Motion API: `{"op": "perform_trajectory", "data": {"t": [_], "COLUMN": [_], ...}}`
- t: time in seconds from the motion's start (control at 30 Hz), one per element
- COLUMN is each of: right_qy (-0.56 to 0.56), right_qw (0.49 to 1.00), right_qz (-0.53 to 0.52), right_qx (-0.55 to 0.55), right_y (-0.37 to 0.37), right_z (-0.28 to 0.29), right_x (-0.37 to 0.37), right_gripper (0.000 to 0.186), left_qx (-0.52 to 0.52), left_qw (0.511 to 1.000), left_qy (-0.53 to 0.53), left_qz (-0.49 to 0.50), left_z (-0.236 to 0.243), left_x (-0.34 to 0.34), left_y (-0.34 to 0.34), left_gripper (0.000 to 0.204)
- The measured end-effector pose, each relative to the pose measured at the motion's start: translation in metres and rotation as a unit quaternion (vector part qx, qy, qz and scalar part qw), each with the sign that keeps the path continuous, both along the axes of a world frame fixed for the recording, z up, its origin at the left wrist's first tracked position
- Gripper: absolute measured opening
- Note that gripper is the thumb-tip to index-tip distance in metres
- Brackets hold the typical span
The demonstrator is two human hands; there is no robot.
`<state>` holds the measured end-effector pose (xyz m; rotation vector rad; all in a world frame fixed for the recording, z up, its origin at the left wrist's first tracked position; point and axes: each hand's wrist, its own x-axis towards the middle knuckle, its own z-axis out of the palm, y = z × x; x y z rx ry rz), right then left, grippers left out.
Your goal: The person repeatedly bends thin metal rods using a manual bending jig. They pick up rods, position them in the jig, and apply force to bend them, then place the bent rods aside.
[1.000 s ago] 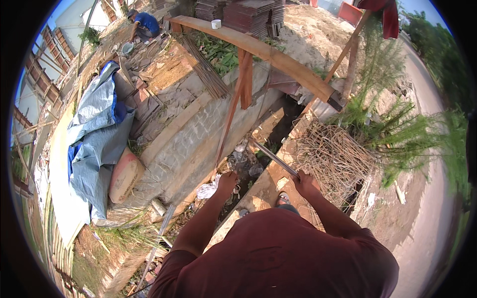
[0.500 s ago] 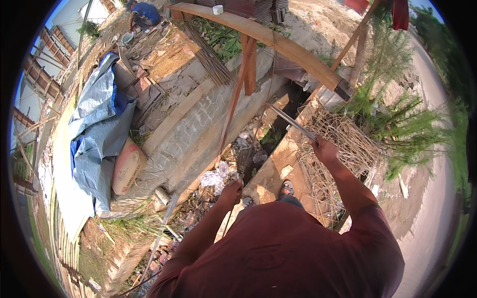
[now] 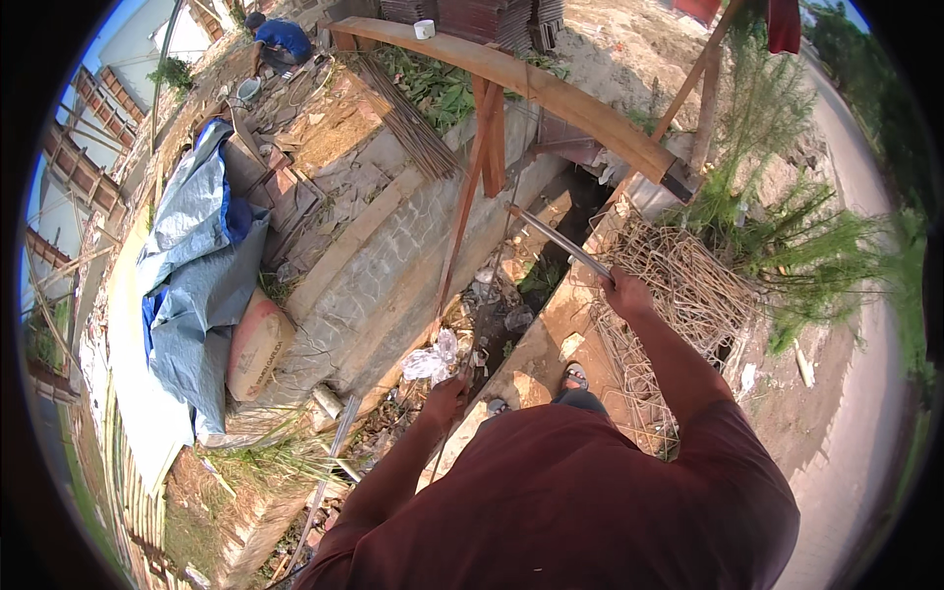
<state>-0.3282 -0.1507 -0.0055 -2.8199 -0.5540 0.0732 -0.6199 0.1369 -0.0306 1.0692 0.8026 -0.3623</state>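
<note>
My right hand [image 3: 629,294] is closed around the near end of a grey metal pipe [image 3: 560,241]. The pipe points away and to the left, its far tip close to a wooden post [image 3: 492,138] under a long plank [image 3: 531,77]. Low in the middle, my left hand [image 3: 447,399] is closed on a thin dark rod [image 3: 436,460], whose lower part shows below the fist. A crumpled clear plastic bag [image 3: 431,360] lies just beyond that hand. To the right of the pipe is a tangled heap of thin bent rods [image 3: 683,290].
I stand on a concrete ledge [image 3: 526,379] beside a littered ditch [image 3: 541,270]. A blue-grey tarp [image 3: 197,285] and a full sack [image 3: 261,349] sit on the left. Far left, another person [image 3: 282,39] crouches by a bucket [image 3: 249,89]. Green branches [image 3: 777,236] stick out at right.
My right hand and the pipe have shifted a little to the left. My left hand has moved slightly left and down, still closed on the rod.
</note>
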Motion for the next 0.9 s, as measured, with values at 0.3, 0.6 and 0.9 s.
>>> {"op": "perform_trajectory", "data": {"t": [0.3,0.6,0.9], "right_qy": [-0.020,-0.035,-0.005], "right_qw": [0.996,0.999,1.000], "right_qz": [-0.088,0.005,-0.014], "right_qx": [0.007,-0.025,0.010], "right_y": [0.022,-0.017,-0.036], "right_z": [-0.017,0.026,0.023], "right_x": [0.033,0.044,0.027], "right_gripper": [0.031,0.035,0.034], "left_qx": [-0.070,0.425,-0.086], "left_qw": [0.997,0.892,0.996], "left_qy": [0.018,-0.128,-0.015], "left_qz": [0.041,-0.079,-0.009], "left_z": [-0.036,-0.025,-0.004], "left_x": [-0.077,0.004,0.008], "left_y": [0.014,0.033,0.008], "left_gripper": [0.032,0.034,0.030]}}
